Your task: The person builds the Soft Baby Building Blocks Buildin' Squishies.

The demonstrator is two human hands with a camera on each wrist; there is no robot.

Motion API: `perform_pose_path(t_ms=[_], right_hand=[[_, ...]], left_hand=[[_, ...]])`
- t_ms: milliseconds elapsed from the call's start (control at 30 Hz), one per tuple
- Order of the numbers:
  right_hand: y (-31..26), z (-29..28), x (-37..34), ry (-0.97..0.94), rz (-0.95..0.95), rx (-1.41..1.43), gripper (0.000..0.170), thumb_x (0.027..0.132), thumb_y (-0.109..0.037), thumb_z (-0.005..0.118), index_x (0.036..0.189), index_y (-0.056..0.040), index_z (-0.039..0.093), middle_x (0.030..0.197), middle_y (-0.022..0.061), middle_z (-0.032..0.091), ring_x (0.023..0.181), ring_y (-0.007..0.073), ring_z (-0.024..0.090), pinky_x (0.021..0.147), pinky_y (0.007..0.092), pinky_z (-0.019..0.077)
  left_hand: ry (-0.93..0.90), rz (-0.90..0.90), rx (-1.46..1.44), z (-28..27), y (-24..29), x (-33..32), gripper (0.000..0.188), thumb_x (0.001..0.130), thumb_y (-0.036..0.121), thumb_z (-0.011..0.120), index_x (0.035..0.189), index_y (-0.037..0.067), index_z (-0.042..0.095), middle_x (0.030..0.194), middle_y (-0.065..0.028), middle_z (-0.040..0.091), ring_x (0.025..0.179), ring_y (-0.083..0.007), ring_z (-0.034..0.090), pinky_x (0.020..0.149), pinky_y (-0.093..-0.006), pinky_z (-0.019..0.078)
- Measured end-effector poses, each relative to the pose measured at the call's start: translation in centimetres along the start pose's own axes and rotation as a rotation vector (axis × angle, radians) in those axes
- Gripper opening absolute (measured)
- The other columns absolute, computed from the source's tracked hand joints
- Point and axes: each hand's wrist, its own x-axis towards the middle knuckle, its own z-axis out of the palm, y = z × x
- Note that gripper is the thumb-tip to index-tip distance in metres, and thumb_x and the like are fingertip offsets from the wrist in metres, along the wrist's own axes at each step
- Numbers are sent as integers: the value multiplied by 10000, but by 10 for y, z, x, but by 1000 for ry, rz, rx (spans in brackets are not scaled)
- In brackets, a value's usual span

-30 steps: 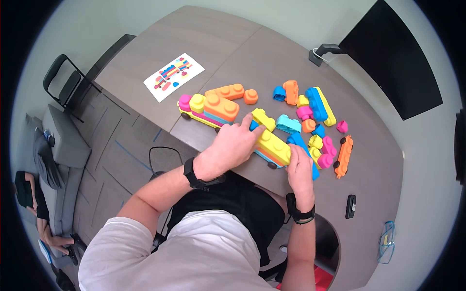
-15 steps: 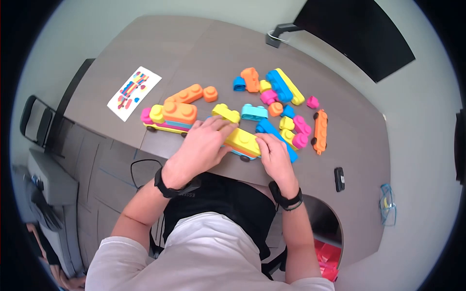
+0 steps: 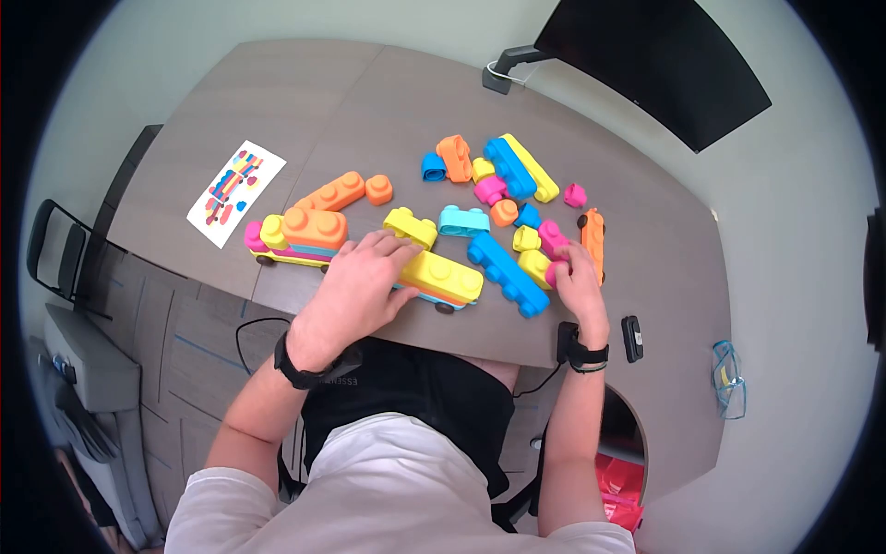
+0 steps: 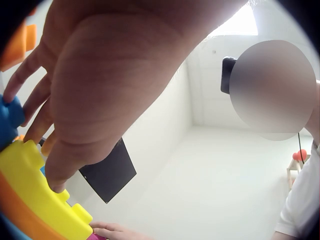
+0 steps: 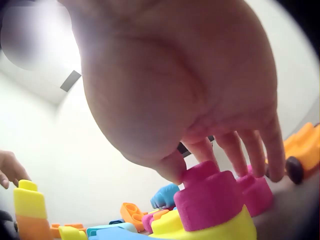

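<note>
In the head view my left hand holds a wheeled toy train car stacked with yellow, orange and light-blue building blocks. Its thumb rests against the car, and fingertips reach a blue block at the car's end in the left wrist view. My right hand is at the right of the pile, thumb and forefinger pinching the stud of a magenta block. That block overlaps a yellow block in the right wrist view. Left of my left hand stands another car, topped with orange, yellow and magenta blocks.
Loose blocks, among them a long blue block and a turquoise block, lie between and beyond my hands. An orange wheeled base sits right of them. A picture sheet lies at left; a monitor stands behind.
My right hand has left the yellow-topped car and moved right to the magenta block. The left hand stays on the car. The head view has shifted.
</note>
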Motion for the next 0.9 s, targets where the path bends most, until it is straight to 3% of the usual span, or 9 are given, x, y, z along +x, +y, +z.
perform_pose_path(t_ms=[167,267,333,400,500,667,733,867,900], right_hand=[[1,-13,25,-214,109,-174,315,1030,-152,614,1281,20,694,1396,282,701,1340,479,652,1159,533,510],[-11,-9,62,-213,163,-91,383,994,-255,715,1252,27,691,1316,289,731,1266,468,705,1085,525,561],[-17,-8,83,-334,309,-238,542,933,-361,819,1264,43,673,1217,293,760,1170,462,752,993,518,606],[3,-3,105,-317,293,-256,644,890,-429,881,1261,67,707,1178,300,786,1139,434,780,957,513,621],[-10,-19,140,-748,75,-488,529,929,-396,846,1169,71,794,1184,308,799,1104,417,800,976,491,628],[-132,-53,154,-643,14,-655,453,967,-375,781,1213,5,805,1159,302,794,1079,440,787,939,491,636],[-173,-51,148,-651,-22,-238,486,997,-424,703,1202,7,795,1149,295,794,1062,446,780,930,503,637],[-174,1,150,-639,-209,-247,525,1014,-466,644,1178,15,778,1128,271,799,1063,445,776,939,523,632],[-169,15,153,-589,-251,-381,518,1017,-472,644,1172,3,778,1119,255,801,1078,439,775,953,528,628]], left_hand=[[5,30,17,4,2,-4,625,895,211,906,1467,69,695,1473,-148,694,1462,-357,595,1169,-513,515],[9,35,19,3,1,-4,634,898,209,902,1478,68,688,1478,-142,688,1468,-352,591,1171,-510,509],[3,33,7,4,0,-3,637,901,208,899,1483,67,684,1480,-139,685,1472,-350,589,1172,-507,507],[-24,61,16,4,-1,-3,650,910,232,893,1497,62,671,1476,-143,684,1466,-341,596,1155,-507,515],[-49,58,48,6,0,-2,663,916,265,889,1502,51,663,1479,-152,682,1469,-349,594,1143,-508,521],[-27,106,55,7,-8,-5,689,915,296,895,1506,42,650,1497,-167,670,1485,-376,580,1126,-521,530],[-36,114,57,7,-7,-8,698,914,298,898,1512,42,646,1507,-170,665,1487,-376,579,1127,-523,530],[-73,107,44,3,-5,-5,711,913,292,900,1520,32,635,1529,-179,651,1504,-381,564,1134,-523,529],[-63,112,45,4,-6,-6,708,914,288,898,1517,28,635,1533,-181,648,1508,-381,560,1137,-522,529]])
